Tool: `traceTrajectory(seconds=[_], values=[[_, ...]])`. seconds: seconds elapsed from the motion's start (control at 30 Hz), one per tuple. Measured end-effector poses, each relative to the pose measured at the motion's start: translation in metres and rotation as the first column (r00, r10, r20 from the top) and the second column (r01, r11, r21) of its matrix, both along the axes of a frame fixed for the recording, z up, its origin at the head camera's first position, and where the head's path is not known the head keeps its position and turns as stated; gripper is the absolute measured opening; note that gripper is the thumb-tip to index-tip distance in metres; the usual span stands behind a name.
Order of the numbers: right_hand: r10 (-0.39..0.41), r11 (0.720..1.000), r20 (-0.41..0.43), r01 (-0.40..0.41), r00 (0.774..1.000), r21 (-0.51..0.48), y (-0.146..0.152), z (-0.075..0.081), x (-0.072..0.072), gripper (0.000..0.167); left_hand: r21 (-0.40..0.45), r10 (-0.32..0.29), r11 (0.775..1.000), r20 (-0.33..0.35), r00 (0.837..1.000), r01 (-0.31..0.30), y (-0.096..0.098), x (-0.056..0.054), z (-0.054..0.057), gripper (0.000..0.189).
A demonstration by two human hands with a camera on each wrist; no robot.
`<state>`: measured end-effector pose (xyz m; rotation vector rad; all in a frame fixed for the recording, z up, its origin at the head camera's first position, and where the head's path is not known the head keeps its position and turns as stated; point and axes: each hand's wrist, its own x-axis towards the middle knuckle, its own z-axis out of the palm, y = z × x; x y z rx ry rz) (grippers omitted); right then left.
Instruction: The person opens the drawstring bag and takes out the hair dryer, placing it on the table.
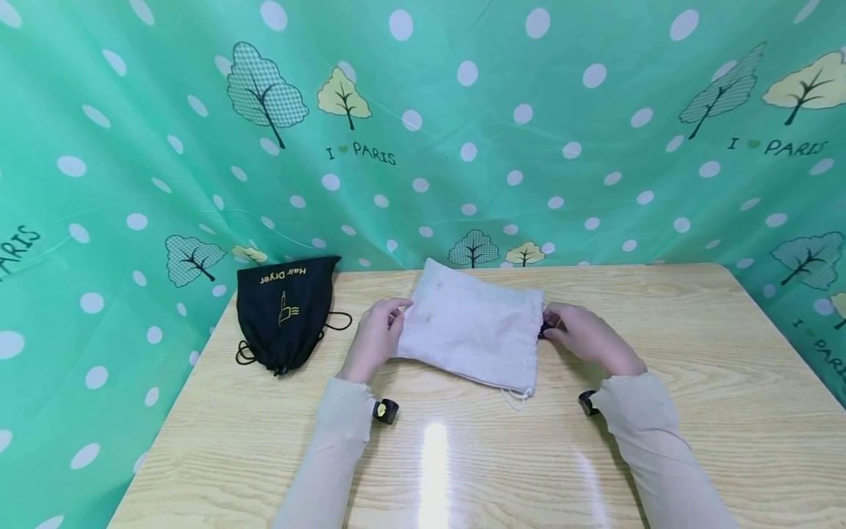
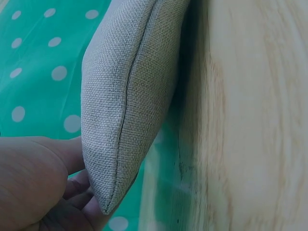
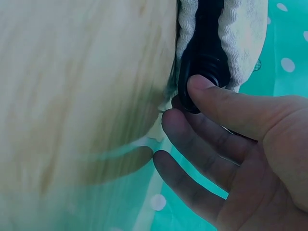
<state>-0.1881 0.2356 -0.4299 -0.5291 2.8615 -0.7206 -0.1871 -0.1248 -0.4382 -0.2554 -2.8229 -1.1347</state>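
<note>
A light grey cloth drawstring bag (image 1: pixel 472 323) lies on the table between the two hands. At its left end my left hand (image 1: pixel 378 334) pinches the bag's edge; the left wrist view shows the thumb on one side of the seamed cloth corner (image 2: pixel 115 144) and fingers behind. My right hand (image 1: pixel 588 334) is at the gathered mouth on the right. In the right wrist view, its thumb and fingers pinch a black handle end with a loop and ridged collar (image 3: pixel 207 67), sticking out of the bag. The rest of that black thing is hidden inside the cloth.
A black drawstring pouch (image 1: pixel 284 312) printed "Hair Dryer" lies at the table's back left, its cords loose. White cord (image 1: pixel 515 397) hangs from the grey bag's near corner. Behind the wooden table (image 1: pixel 502 470) hangs a green dotted curtain (image 1: pixel 463 147).
</note>
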Motion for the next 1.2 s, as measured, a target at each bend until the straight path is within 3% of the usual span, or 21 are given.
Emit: traceTrajectory(seconds=[0.47,0.77,1.2], values=[[-0.024,1.000,0.039,0.023,0.999,0.020,0.016,0.009,0.000,0.021,-0.030,0.006,1.000,-0.027,1.000,-0.007,-0.001,0.000,0.001,0.029],[0.002,1.000,0.013,-0.002,1.000,-0.023,0.007,0.008,0.002,0.046,0.016,0.004,1.000,0.016,1.000,-0.004,0.003,0.000,-0.001,0.029],[0.017,1.000,-0.021,-0.017,1.000,0.012,0.003,0.007,0.002,0.042,-0.025,-0.002,1.000,-0.007,1.000,0.001,0.006,-0.001,0.000,0.030]])
